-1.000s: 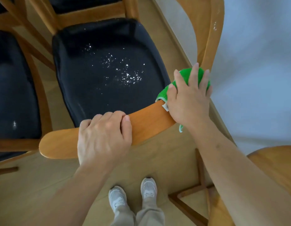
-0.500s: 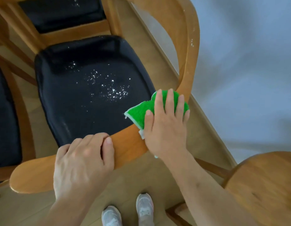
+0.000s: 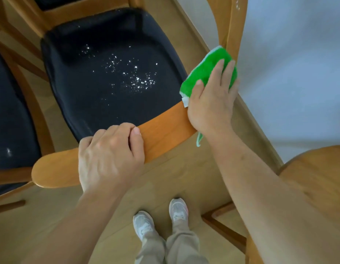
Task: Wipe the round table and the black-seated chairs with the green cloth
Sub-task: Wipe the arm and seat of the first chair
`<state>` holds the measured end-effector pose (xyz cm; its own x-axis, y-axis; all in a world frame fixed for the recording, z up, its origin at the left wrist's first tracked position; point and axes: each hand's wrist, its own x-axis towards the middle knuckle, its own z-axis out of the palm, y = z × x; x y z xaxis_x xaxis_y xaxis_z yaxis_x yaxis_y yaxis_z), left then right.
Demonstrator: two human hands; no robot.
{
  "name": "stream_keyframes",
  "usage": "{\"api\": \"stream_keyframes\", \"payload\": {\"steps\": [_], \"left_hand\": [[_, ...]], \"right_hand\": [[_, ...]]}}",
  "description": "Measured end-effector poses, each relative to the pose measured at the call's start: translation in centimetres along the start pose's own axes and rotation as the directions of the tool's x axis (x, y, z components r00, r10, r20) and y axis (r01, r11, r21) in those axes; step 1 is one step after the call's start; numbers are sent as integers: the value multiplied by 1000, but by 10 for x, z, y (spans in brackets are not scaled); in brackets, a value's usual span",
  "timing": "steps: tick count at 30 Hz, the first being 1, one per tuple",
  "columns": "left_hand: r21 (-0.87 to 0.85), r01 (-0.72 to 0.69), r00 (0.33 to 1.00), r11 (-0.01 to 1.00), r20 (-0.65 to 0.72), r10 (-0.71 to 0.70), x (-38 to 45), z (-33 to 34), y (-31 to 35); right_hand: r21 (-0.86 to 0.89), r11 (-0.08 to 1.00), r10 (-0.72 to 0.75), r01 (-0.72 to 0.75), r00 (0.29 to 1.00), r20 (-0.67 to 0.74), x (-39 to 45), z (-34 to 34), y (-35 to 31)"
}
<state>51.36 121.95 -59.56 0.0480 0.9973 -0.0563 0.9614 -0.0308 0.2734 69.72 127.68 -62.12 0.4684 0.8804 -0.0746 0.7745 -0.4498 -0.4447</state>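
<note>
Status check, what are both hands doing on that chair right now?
Left hand grips backrest. Right hand presses green cloth on its end. Nothing in the way.

Your left hand and right hand are bare, with no rings, watch or gloves visible. Both forearms are bare along their whole visible length; no sleeve shows. Your legs wear loose beige trousers that bunch at the ankles. Your feet wear pale grey-white laced trainers, the right one tinged pink along its outer edge.
</note>
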Motion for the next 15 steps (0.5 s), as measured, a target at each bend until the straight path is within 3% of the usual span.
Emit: {"api": "stream_keyframes", "payload": {"steps": [7, 15], "left_hand": [[16, -4, 999, 1000, -33, 5, 1, 3, 1], [7, -15, 999, 1000, -34, 15, 1, 0, 2]], "right_hand": [[452, 886, 169, -103, 980, -108, -95, 23, -37], [584, 810, 138, -60, 986, -90, -122, 37, -47]]}}
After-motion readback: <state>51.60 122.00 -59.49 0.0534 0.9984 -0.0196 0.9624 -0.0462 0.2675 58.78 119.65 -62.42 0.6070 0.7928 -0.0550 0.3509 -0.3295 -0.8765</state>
